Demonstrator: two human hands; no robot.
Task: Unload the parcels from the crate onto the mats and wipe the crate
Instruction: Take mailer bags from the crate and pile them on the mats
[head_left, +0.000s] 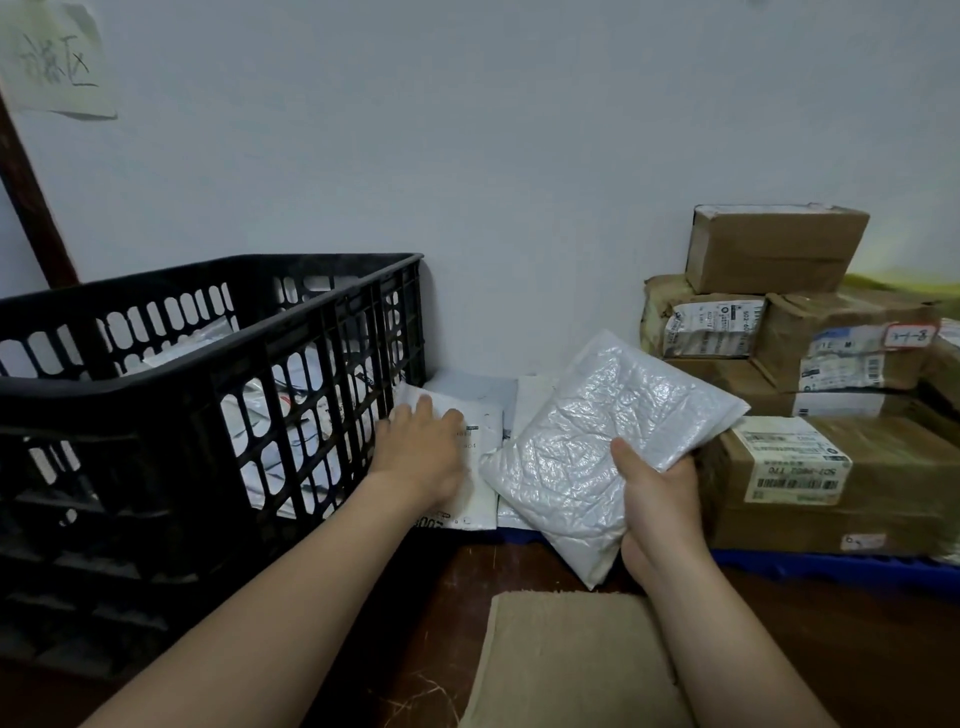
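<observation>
Hands unloading parcels beside crate.
Right hand grips bag, thumb on top. Left hand lies flat on mailer, fingers straight. Crate sits just left of it, boxes right.

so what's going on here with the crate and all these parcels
A person is unloading parcels by hand. Their right hand grips a white plastic mailer, held up next to the stacked cardboard boxes. Their left hand lies flat on a flat white parcel lying just right of the black crate. White parcels show through the crate's slots, so it is not emptied yet.
</observation>
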